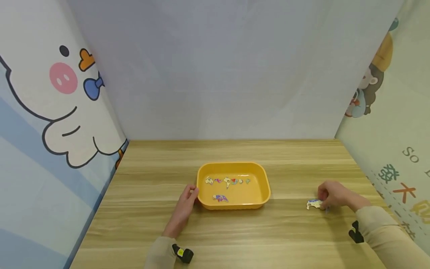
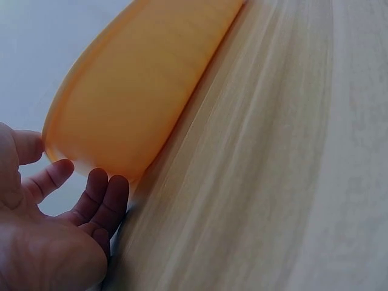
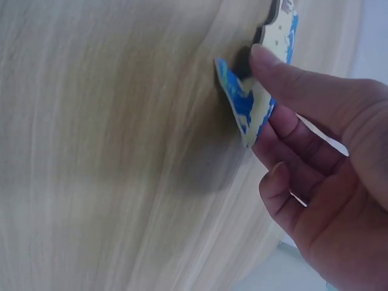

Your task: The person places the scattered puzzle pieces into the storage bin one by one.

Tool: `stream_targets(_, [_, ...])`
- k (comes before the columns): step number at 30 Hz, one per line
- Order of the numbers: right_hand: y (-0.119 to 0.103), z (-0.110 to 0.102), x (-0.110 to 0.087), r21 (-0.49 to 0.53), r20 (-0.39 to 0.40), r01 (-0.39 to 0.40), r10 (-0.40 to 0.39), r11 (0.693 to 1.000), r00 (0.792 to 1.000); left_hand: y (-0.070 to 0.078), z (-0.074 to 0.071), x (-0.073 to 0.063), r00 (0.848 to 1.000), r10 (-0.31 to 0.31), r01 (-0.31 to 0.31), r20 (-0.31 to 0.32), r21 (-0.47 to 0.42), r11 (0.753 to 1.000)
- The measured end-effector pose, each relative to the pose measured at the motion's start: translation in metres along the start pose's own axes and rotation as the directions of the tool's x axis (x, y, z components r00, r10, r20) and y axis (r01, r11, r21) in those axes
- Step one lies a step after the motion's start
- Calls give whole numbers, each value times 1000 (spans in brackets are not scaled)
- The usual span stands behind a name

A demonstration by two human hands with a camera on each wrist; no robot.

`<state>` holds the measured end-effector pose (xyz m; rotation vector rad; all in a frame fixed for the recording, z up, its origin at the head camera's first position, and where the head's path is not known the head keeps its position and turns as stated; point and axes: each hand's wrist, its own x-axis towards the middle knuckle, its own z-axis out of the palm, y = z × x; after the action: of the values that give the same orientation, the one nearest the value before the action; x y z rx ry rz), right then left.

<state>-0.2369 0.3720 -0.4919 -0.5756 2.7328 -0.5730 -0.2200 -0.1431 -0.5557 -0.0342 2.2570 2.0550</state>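
A yellow plastic tray (image 1: 235, 203) sits on the table. My left hand (image 1: 184, 204) is at its left end, fingertips touching the outer wall near the rim. In the left wrist view, the left fingers (image 2: 97, 191) are loosely bent against the tray wall (image 2: 139, 73). To the right of the tray, my right hand (image 1: 336, 194) pinches a flat blue-and-cream cutout piece (image 1: 314, 203) between thumb and fingers. The right wrist view shows the cutout piece's (image 3: 242, 103) forked blue end below the thumb; the fingers cover part of it.
Several small colourful cutouts lie inside the tray, mostly in a row, with a purple-and-red cutout (image 1: 220, 198) nearer the front. Wood-grain table (image 1: 161, 160) surrounds the tray. A pale back wall (image 1: 218, 74) and printed side panels (image 1: 396, 149) enclose the table.
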Motion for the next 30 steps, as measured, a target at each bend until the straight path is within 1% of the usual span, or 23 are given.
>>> stream_targets(3, [-1, -1, -4, 55, 46, 4, -6, 998, 999, -1, 0, 0, 1000, -6, 6, -1, 1, 1000])
stream_targets(7, [0, -2, -7, 97, 77, 49, -56, 994, 995, -2, 0, 1, 1000, -7, 7, -4, 9, 1000])
stream_targets(9, [0, -3, -7, 118, 74, 82, -91, 990, 993, -1, 0, 1, 1000, 0, 0, -5, 12, 1000])
stream_targets(12, [-2, -6, -6, 148, 63, 152, -163, 977, 985, -1, 0, 1, 1000, 13, -13, -5, 10, 1000])
stream_targets(15, [-6, -11, -3, 180, 53, 229, -242, 956, 969, -1, 0, 1, 1000, 15, -15, -4, 10, 1000])
stream_targets(17, [-9, -15, -2, 205, 48, 255, -270, 945, 962, -1, 0, 1, 1000, 15, -15, -3, 10, 1000])
stream_targets(20, [-15, -20, 0, 229, 58, 243, -262, 943, 963, 0, 0, 1, 1000, 10, -10, -4, 3, 1000])
stream_targets(25, [-24, -27, 5, 240, 79, 195, -219, 951, 972, 1, 0, 1, 1000, 7, -7, -6, -1, 1000])
stream_targets(30, [-32, -32, 9, 248, 68, 210, -233, 946, 970, 1, 0, 1, 1000, 10, -10, -4, 5, 1000])
